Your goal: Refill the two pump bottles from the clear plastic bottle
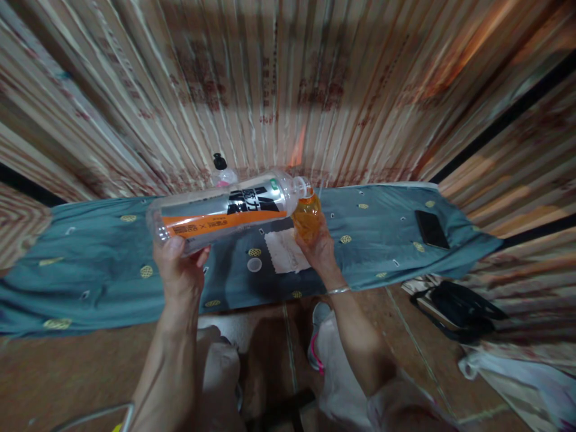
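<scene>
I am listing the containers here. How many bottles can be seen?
3. A large clear bottle held sideways in the left hand; a small orange bottle in the right hand; a black-capped bottle behind. Others may be hidden.

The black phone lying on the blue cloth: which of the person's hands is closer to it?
The right hand. It holds a small orange bottle a short way left of the phone. The left hand, gripping the big clear bottle, is much farther left.

Both forearms were stretched forward from below. The left hand was closed in a grip, thumb on top. The right hand was raised, its fingers curled closed.
</scene>
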The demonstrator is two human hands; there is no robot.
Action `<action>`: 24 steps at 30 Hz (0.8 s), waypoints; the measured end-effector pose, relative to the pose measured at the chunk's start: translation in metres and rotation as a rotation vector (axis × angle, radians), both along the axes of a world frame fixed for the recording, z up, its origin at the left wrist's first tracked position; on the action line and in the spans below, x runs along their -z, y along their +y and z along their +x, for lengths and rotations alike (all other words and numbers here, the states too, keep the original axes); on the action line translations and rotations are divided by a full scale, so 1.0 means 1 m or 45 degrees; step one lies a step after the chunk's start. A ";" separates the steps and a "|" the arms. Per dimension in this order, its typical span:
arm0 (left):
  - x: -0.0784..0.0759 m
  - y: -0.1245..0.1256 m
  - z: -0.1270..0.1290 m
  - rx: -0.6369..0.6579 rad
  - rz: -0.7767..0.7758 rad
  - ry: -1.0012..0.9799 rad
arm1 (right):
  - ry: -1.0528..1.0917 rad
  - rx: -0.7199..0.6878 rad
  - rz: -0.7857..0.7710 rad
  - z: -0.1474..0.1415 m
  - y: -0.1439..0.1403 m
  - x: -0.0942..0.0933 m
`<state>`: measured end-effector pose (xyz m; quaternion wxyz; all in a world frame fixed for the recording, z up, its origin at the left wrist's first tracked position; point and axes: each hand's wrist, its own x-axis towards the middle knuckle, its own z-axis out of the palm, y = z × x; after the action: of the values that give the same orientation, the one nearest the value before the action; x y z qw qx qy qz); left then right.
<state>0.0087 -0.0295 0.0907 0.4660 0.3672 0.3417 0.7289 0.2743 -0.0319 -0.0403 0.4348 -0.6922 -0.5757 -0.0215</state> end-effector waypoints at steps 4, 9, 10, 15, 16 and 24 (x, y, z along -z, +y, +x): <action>0.000 0.001 0.001 0.000 0.004 -0.007 | -0.025 0.009 0.016 0.000 0.001 0.004; -0.002 0.000 0.001 0.003 0.000 0.017 | -0.021 0.006 0.048 0.001 0.001 0.005; -0.002 0.000 0.001 -0.001 -0.001 0.024 | -0.019 0.006 0.042 0.001 0.001 0.005; -0.003 -0.001 0.001 -0.017 -0.026 0.012 | -0.001 -0.003 0.008 0.000 0.000 0.002; -0.003 -0.001 0.002 -0.021 -0.036 0.007 | -0.001 -0.003 0.003 0.000 0.000 0.001; -0.007 -0.003 0.004 -0.023 -0.035 0.024 | -0.022 0.023 -0.024 0.000 0.000 0.000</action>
<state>0.0122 -0.0322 0.0977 0.4612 0.3643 0.3594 0.7249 0.2738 -0.0322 -0.0404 0.4229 -0.7013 -0.5733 -0.0261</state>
